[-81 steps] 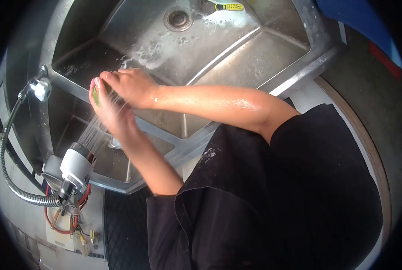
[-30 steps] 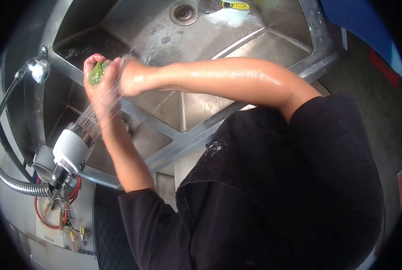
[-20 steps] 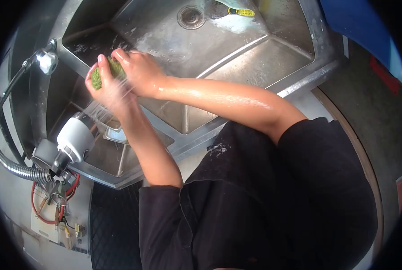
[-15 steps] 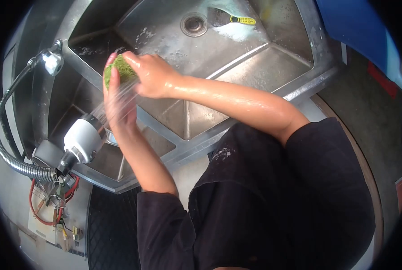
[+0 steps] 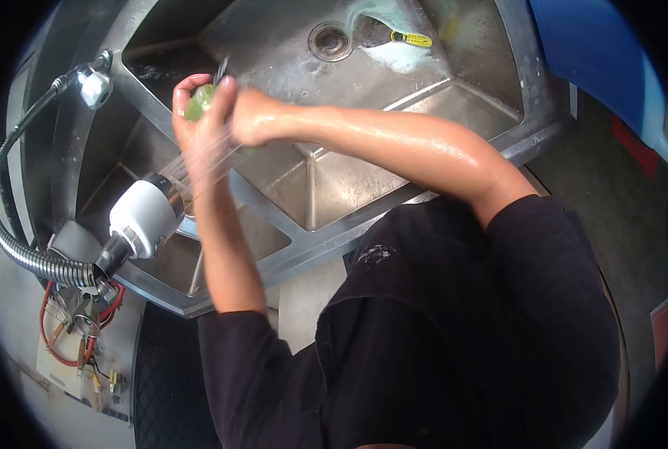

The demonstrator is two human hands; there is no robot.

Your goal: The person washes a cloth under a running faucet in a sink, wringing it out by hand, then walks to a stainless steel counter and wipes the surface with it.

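Observation:
My left hand is closed around a smooth, light green rounded piece; a narrow dark metal tip sticks up beside its thumb. My right hand is blurred and curled close against the left, with a bit of green scouring pad showing under it. What lies between the two palms is hidden. Water streams onto both hands from a white spray head at the lower left. Wet shine covers the right forearm.
Below the hands spreads a steel sink with several basins. A yellow-handled scraper lies in pale suds near the drain. A flexible metal hose and a small chrome-and-white fitting are at left. Red tubing hangs lower down.
The textured green pad between my hands has slipped mostly out of sight, and a smoother green piece shows. My right hand has shifted slightly down; the left fingers now curl more.

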